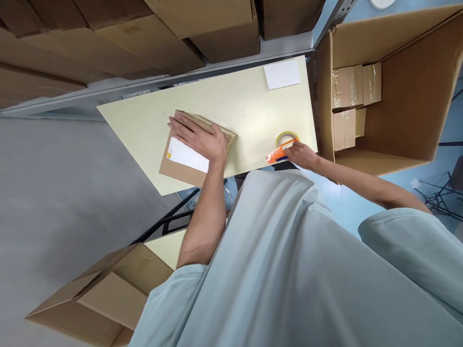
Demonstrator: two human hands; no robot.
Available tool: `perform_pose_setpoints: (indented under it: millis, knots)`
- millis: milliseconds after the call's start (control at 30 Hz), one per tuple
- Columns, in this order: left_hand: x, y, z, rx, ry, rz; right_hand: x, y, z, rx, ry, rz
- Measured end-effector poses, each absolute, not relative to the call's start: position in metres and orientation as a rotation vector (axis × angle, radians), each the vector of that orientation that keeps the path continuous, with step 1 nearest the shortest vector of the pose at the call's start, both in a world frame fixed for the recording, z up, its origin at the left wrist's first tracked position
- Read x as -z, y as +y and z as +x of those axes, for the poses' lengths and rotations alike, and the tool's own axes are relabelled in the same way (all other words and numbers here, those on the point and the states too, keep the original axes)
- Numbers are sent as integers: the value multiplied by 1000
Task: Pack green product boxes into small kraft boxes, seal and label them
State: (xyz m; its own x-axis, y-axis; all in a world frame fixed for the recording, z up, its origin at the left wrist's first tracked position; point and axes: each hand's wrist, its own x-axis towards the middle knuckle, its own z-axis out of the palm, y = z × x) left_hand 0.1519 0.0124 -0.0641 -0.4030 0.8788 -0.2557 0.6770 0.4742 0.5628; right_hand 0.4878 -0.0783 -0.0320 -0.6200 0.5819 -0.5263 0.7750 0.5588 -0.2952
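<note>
Pale desk bears the carton, white label already on, under the left hand, open and flat; right of it, the right hand grips an orange tape dispenser, sealing progress unclear.

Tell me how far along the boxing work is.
Done, it seems: several small boxes with shiny tape sit in the large open carton. In hand: the left hand lies on the labelled cardboard box on the table, and the right hand holds the orange tape dispenser. Left: that box is outside the carton, which has room; whether it is fully taped can't be seen.
</note>
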Motion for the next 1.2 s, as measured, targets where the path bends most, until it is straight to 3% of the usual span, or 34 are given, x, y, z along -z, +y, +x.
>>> perform_pose_setpoints:
  millis: [133, 533, 867, 1200]
  knots:
    - [68, 9, 149, -459, 2199, 1422, 40, -37, 507, 540, 2486, 1161]
    - [88, -8, 132, -381, 1832, 1819, 56, 40, 433, 304, 2550, 986]
    - [39, -28, 108, -315, 1477, 1943, 63, -26, 385, 482, 2604, 828]
    - [84, -56, 155, -667, 1749, 1805, 61, -60, 368, 579, 2602, 900]
